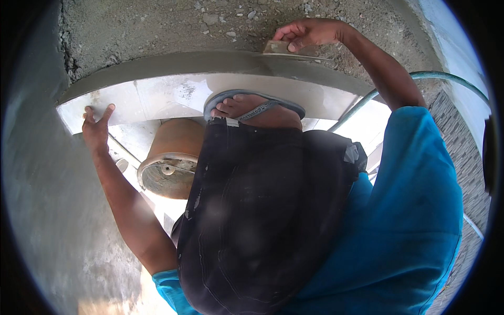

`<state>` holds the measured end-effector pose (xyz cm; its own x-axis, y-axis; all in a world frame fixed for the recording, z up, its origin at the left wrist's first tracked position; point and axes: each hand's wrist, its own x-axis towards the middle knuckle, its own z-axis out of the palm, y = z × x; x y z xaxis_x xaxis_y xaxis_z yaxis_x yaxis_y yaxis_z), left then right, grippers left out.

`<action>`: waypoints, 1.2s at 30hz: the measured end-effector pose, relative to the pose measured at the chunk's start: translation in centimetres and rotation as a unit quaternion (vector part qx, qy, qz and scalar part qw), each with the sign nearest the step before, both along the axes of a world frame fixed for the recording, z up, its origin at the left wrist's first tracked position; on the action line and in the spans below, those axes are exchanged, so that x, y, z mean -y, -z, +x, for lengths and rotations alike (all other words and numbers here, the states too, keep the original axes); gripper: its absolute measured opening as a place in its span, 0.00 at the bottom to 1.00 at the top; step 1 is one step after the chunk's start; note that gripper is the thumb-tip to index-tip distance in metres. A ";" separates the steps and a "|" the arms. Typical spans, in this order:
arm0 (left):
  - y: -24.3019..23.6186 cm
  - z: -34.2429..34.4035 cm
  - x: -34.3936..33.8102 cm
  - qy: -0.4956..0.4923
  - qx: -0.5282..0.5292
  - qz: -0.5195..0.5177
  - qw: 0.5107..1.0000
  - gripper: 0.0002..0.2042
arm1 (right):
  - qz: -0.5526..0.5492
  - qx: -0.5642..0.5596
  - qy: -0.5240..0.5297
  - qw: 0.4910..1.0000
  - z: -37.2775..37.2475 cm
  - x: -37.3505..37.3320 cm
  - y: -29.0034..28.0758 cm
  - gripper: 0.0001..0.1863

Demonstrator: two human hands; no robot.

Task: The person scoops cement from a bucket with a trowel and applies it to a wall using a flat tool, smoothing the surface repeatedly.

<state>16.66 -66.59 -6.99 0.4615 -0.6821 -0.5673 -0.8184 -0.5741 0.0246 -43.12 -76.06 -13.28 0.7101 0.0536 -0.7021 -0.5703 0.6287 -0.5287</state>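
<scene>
A long pale board [163, 97] runs across the view, with a band of smooth wet grey mortar [220, 63] along its upper edge. My left hand [97, 126] touches the board's left end, fingers spread. My right hand [302, 37] grips a flat trowel [275, 48] at the mortar band's upper right, thumb on its handle. My foot [252, 110] in a grey flip-flop rests against the middle of the board, below the mortar.
Rough concrete [152, 31] lies above the mortar band. A plastered grey surface [47, 199] fills the left side. An orange-brown bucket [173, 136] sits below the board. A green hose [446, 79] curves from the right, beside a mosaic-tiled strip [449, 121].
</scene>
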 end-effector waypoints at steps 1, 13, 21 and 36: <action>0.1 0.1 -0.1 0.003 0.001 -0.001 1.000 0.52 | -0.002 -0.047 0.037 0.998 -0.9 -0.5 0.0 0.23; 0.9 0.9 -0.6 -0.025 -0.036 -0.023 0.999 0.52 | -0.113 -0.075 0.034 0.990 -0.1 -6.1 -0.3 0.23; 0.6 0.5 -0.6 -0.038 -0.044 -0.041 0.997 0.53 | -0.106 -0.067 0.042 0.991 -1.4 -4.3 -6.5 0.25; 0.2 0.4 -0.2 -0.018 -0.020 -0.006 1.000 0.53 | -0.070 -0.182 0.053 0.979 2.4 -4.8 1.4 0.29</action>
